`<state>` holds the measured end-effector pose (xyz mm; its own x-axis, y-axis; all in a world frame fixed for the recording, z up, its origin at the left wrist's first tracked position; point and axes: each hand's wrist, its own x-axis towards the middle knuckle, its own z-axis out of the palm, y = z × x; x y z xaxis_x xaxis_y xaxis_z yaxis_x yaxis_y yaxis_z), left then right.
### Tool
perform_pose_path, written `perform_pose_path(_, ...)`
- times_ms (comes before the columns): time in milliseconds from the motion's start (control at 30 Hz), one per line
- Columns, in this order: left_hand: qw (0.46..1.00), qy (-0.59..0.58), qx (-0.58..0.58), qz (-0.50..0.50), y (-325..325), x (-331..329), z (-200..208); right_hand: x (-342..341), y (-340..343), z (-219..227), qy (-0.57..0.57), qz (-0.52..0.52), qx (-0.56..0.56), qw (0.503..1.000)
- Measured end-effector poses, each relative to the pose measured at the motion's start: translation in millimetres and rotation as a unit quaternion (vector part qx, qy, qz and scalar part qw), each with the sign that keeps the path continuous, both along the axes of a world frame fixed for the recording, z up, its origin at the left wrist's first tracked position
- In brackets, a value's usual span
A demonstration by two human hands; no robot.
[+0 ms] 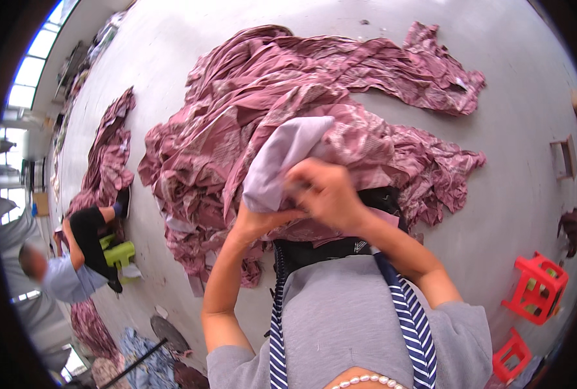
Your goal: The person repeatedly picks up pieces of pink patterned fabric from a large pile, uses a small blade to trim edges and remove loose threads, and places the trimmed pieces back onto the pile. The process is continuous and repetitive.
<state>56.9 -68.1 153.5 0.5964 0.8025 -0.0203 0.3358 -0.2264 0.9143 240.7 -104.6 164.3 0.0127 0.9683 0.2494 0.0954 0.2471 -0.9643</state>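
Observation:
A large heap of dusty-pink patterned fabric [236, 123] lies in front of me, spilling over towards my lap. Over my left hand [257, 222] hangs a pale lavender cloth [288, 152], perhaps the plain reverse side of the same fabric. That hand grips the lower edge of the cloth; its thumb shows, while its other fingers are hidden beneath. My right hand [326, 193] is bent in at the cloth's right side, close to the left thumb. Its fingers are closed and smeared by motion. Something small and dark shows at the fingertips, too blurred to name.
At the left a person [74, 272] sits on a green stool [120, 254] beside another length of pink fabric [107, 159]. Two red plastic stools [538, 285] stand at the right. Blue cloth [146, 356] lies at the lower left. More piled textiles line the far left wall.

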Motion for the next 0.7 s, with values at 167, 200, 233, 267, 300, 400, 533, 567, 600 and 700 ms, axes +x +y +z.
perform_pose_path(167, 0.983, -0.086, 0.043, 0.158, -2, -6, -11, -28, -18, 22, -0.08, 0.073, 0.223, 0.969)
perform_pose_path(200, 0.964, -0.107, 0.045, 0.239, -2, -12, 3, -18, -18, 32, -0.046, 0.038, 0.244, 0.968)
perform_pose_path(233, 0.936, -0.151, 0.057, 0.314, 0, -22, 7, -7, -17, 32, -0.028, 0.0, 0.269, 0.963)
perform_pose_path(267, 0.9, -0.199, 0.073, 0.38, 4, -34, 15, 7, -14, 28, -0.032, -0.045, 0.278, 0.959)
perform_pose_path(300, 0.864, -0.254, 0.086, 0.427, 12, -47, 30, 24, -14, 20, -0.003, -0.06, 0.239, 0.969)
perform_pose_path(400, 0.786, -0.367, 0.082, 0.49, 28, -80, 80, 71, -18, -19, -0.002, -0.184, 0.067, 0.981)
perform_pose_path(533, 0.79, -0.308, 0.061, 0.526, 68, -200, -36, 110, -23, -69, 0.105, -0.26, -0.011, 0.96)
perform_pose_path(567, 0.779, -0.228, 0.013, 0.584, 72, -281, -96, 117, -22, -88, 0.096, -0.257, -0.047, 0.96)
perform_pose_path(600, 0.772, -0.215, -0.055, 0.596, 75, -293, -132, 128, -23, -112, 0.076, -0.276, -0.08, 0.955)
perform_pose_path(700, 0.731, -0.228, -0.2, 0.612, 50, -270, -166, 148, -20, -154, 0.033, -0.348, -0.165, 0.922)
